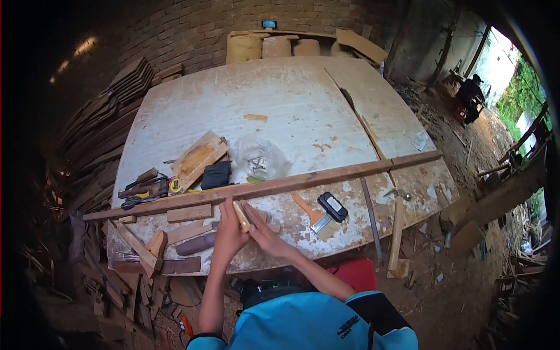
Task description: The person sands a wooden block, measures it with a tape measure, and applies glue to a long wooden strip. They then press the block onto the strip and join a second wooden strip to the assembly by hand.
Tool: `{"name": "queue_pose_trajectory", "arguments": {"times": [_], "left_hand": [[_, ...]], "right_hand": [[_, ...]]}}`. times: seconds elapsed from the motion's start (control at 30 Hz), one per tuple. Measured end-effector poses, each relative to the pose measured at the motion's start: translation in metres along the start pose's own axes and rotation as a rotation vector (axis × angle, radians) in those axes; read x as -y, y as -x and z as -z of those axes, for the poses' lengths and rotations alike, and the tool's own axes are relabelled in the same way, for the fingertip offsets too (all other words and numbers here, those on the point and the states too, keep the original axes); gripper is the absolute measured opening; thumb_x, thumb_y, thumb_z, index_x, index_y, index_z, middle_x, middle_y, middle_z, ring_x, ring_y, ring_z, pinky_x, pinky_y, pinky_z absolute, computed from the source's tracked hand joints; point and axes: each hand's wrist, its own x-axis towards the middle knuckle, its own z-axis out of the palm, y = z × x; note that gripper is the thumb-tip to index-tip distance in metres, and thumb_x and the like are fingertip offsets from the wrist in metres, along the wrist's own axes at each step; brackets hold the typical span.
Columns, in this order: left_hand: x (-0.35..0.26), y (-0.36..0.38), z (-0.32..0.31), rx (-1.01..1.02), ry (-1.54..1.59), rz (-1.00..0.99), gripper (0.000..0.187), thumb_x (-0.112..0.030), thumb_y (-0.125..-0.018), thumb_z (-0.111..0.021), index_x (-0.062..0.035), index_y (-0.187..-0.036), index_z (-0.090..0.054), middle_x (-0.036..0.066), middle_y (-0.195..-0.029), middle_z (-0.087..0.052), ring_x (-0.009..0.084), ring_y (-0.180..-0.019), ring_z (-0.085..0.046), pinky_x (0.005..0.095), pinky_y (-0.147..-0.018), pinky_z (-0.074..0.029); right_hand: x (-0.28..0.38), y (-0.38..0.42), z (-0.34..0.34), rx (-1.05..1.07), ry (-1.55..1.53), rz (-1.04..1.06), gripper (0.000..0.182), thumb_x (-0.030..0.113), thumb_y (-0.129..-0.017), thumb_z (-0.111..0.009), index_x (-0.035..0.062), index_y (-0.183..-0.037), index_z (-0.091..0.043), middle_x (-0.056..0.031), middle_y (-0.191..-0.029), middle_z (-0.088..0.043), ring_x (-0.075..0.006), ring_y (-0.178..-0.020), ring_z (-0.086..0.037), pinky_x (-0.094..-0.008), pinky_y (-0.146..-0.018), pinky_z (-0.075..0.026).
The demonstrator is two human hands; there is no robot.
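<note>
A small pale wooden block (241, 217) stands on edge between my two hands, above the near edge of the worktable. My left hand (229, 234) grips it from the left. My right hand (265, 236) presses along its right side with the fingers fairly straight; part of the block is hidden by the hands. Just beyond lies a long wooden bar (303, 179) across the table. Short wood offcuts (189, 213) and a dark wooden piece (197, 244) lie left of my left hand. To the right are an orange-handled brush (304, 205) and a black object with a white label (332, 206).
A claw hammer (396, 227) and a narrow dark bar (371, 219) lie at the right. Scissors (133, 202), a tape measure (175, 186), a black pouch (216, 174) and a plastic bag (262, 157) rest beyond the wooden bar. A saw blade (347, 97) protrudes farther back. Another person (469, 99) sits far right.
</note>
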Motion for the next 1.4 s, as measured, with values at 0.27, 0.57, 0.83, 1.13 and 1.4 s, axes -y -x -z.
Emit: {"name": "queue_pose_trajectory", "arguments": {"times": [0.27, 0.57, 0.83, 1.13, 1.4], "left_hand": [[0.026, -0.004, 0.006, 0.007, -0.008, 0.032, 0.081, -0.007, -0.060, -0.072, -0.0014, -0.125, -0.024, 0.024, -0.115, -0.037, 0.0469, -0.105, -0.046, 0.0460, -0.083, -0.044], [0.039, -0.003, 0.004, 0.012, -0.125, -0.150, 0.076, -0.016, -0.060, -0.074, -0.0012, -0.119, -0.028, 0.023, -0.108, -0.038, 0.0476, -0.099, -0.047, 0.0495, -0.077, -0.044], [0.022, -0.007, -0.001, 0.027, -0.055, -0.034, 0.072, -0.012, -0.064, -0.070, -0.0025, -0.124, -0.032, 0.024, -0.112, -0.041, 0.0465, -0.103, -0.046, 0.0472, -0.081, -0.043], [-0.008, -0.004, 0.004, 0.020, -0.021, -0.032, 0.068, -0.010, -0.063, -0.071, -0.0013, -0.120, -0.035, 0.023, -0.110, -0.042, 0.0446, -0.103, -0.045, 0.0454, -0.085, -0.041], [0.007, -0.010, -0.003, 0.075, -0.109, -0.015, 0.074, -0.019, -0.062, -0.072, -0.0010, -0.122, -0.033, 0.024, -0.110, -0.041, 0.0460, -0.102, -0.045, 0.0491, -0.081, -0.043]], "right_hand": [[0.008, -0.022, -0.002, 0.077, 0.225, 0.254, 0.076, 0.052, -0.092, -0.034, 0.0032, -0.143, -0.008, -0.0169, -0.149, -0.008, -0.0296, -0.139, -0.006, -0.0386, -0.112, -0.007], [-0.007, -0.030, -0.003, 0.144, 0.202, 0.329, 0.076, 0.058, -0.092, -0.020, 0.0023, -0.143, -0.011, -0.0171, -0.149, -0.010, -0.0293, -0.139, -0.006, -0.0384, -0.112, -0.006], [-0.027, -0.031, 0.002, -0.009, 0.017, 0.178, 0.062, 0.046, -0.096, -0.024, 0.0027, -0.140, -0.025, -0.0149, -0.148, -0.017, -0.0289, -0.138, -0.012, -0.0381, -0.111, -0.009], [-0.045, -0.036, 0.009, 0.023, -0.046, 0.032, 0.073, 0.057, -0.092, -0.024, 0.0053, -0.144, -0.014, -0.0112, -0.151, -0.008, -0.0263, -0.139, -0.001, -0.0370, -0.112, -0.004], [-0.063, -0.039, 0.004, -0.070, -0.162, -0.001, 0.067, 0.052, -0.094, -0.027, 0.0070, -0.143, -0.020, -0.0114, -0.149, -0.017, -0.0273, -0.138, -0.011, -0.0392, -0.111, -0.010]]}}
